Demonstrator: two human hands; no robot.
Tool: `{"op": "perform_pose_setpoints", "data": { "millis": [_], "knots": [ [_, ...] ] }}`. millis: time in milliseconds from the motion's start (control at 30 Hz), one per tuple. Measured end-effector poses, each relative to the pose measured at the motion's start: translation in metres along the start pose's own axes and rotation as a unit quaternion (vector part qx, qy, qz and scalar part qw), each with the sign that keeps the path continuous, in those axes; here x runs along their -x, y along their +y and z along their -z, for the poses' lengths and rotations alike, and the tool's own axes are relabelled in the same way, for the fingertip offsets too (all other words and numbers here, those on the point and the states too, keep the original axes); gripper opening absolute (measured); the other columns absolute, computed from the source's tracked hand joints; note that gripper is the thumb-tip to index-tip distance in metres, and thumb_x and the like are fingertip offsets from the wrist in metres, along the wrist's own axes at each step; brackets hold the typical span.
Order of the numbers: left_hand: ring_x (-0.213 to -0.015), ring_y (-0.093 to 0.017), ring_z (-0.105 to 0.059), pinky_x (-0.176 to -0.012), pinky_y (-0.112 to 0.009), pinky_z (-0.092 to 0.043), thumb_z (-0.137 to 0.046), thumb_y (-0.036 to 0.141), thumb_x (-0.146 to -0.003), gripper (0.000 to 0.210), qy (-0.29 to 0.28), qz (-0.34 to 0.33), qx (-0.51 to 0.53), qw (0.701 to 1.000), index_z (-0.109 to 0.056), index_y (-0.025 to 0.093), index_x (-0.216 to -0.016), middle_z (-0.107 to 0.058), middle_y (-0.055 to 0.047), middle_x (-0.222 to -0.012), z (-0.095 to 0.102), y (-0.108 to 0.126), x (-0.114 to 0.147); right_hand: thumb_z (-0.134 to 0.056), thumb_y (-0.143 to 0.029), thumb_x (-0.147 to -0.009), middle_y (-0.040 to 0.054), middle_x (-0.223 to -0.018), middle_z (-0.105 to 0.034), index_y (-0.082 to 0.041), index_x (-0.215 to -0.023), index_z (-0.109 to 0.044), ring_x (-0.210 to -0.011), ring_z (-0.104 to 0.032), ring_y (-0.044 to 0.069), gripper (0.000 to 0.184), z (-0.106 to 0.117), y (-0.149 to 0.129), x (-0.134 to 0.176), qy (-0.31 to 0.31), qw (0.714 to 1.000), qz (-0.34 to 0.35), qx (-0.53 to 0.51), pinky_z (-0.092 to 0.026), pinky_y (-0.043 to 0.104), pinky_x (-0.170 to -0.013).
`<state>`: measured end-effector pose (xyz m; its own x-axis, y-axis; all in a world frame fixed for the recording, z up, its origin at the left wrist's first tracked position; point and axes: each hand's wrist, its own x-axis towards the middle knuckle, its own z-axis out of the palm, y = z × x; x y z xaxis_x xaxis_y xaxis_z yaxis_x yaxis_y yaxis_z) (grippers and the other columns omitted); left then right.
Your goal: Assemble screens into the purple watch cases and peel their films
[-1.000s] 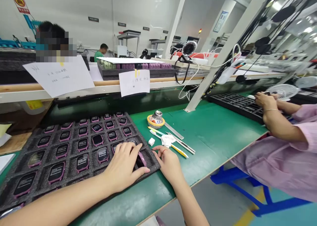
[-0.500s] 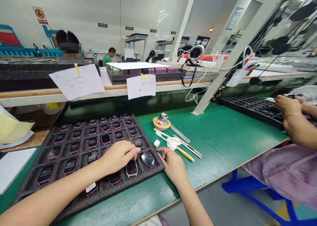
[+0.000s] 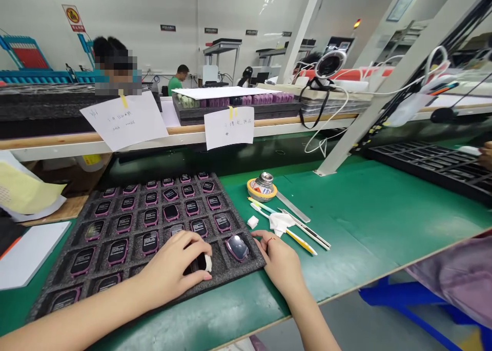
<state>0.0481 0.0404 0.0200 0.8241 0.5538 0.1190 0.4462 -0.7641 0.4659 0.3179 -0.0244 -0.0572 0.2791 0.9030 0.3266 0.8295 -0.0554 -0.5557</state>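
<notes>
A black foam tray (image 3: 246,219) on the bench holds rows of purple-framed smartwatches with lit screens. Near its front edge my left hand (image 3: 175,264) is closed around a pale-framed smartwatch (image 3: 208,262); the fingers cover much of it. Just right of that watch is an open pocket. In the front right pocket lies a smartwatch with a shiny, reflecting face (image 3: 238,247). My right hand (image 3: 280,256), a ring on one finger, grips the tray's right edge with curled fingers.
Right of the tray lie a metal dispenser in a yellow-rimmed dish (image 3: 262,188), a steel ruler (image 3: 294,207), brushes (image 3: 302,242), a white cloth (image 3: 280,222) and a small white block (image 3: 252,222). A slanted post (image 3: 338,146) rises behind; a black divided tray (image 3: 434,169) stands far right.
My left hand has closed on the pale-framed smartwatch and shifted it left out of its pocket. My right hand stays at the tray edge. The view has turned slightly.
</notes>
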Motion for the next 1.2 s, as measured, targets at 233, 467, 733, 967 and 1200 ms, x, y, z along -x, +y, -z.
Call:
{"op": "perform_pose_setpoints", "data": {
  "millis": [233, 467, 733, 967, 1200],
  "knots": [
    [-0.118, -0.027, -0.064, -0.102, -0.047, -0.05, -0.081, 0.027, -0.078, 0.063, 0.061, 0.101, 0.1, 0.988, -0.043, 0.028, -0.128, -0.069, -0.006, -0.125, -0.011, -0.008, 0.013, -0.042, -0.042, -0.094, 0.0002, -0.061, -0.057, -0.02, -0.089, -0.067, -0.056, -0.057, 0.017, 0.034, 0.001, 0.0, -0.002, -0.026, 0.999, -0.023, -0.009, -0.038, 0.025, -0.052],
    [-0.122, -0.027, -0.062, -0.106, -0.051, -0.049, -0.082, 0.025, -0.076, 0.066, 0.029, 0.131, 0.134, 0.982, -0.041, 0.03, -0.128, -0.069, -0.005, -0.128, -0.01, -0.009, 0.009, -0.046, -0.038, -0.093, 0.0018, -0.068, -0.061, -0.021, -0.097, -0.07, -0.055, -0.056, 0.016, 0.03, 0.003, 0.004, -0.003, -0.041, 0.999, -0.032, -0.013, -0.039, 0.024, -0.051],
    [-0.119, -0.025, -0.059, -0.102, -0.048, -0.05, -0.065, 0.026, -0.092, 0.042, 0.015, 0.057, 0.081, 0.995, -0.047, 0.031, -0.13, -0.064, -0.004, -0.126, -0.009, -0.009, 0.011, -0.045, -0.03, -0.094, 0.0065, -0.082, -0.067, -0.021, -0.095, -0.074, -0.055, -0.055, 0.016, 0.03, 0.005, -0.001, -0.006, -0.067, 0.998, -0.011, 0.006, -0.044, 0.026, -0.054],
    [-0.128, -0.026, -0.053, -0.106, -0.048, -0.049, -0.052, 0.027, -0.099, 0.044, 0.009, 0.029, 0.031, 0.999, -0.041, 0.032, -0.141, -0.055, -0.008, -0.139, -0.009, -0.009, 0.013, -0.055, -0.012, -0.08, 0.0028, -0.072, -0.064, -0.02, -0.076, -0.063, -0.062, -0.061, 0.018, 0.011, 0.018, -0.007, -0.028, -0.13, 0.989, -0.003, 0.069, -0.04, 0.026, -0.058],
    [-0.103, -0.026, -0.06, -0.093, -0.048, -0.05, -0.052, 0.029, -0.098, 0.015, 0.025, 0.075, -0.024, 0.997, -0.06, 0.026, -0.111, -0.064, -0.006, -0.11, 0.007, -0.006, 0.024, -0.052, -0.003, -0.07, -0.0026, -0.054, -0.049, -0.023, -0.062, -0.045, -0.05, -0.052, 0.016, 0.022, 0.036, -0.012, -0.032, -0.165, 0.982, 0.002, 0.096, -0.028, 0.026, -0.052]
  ]
}}
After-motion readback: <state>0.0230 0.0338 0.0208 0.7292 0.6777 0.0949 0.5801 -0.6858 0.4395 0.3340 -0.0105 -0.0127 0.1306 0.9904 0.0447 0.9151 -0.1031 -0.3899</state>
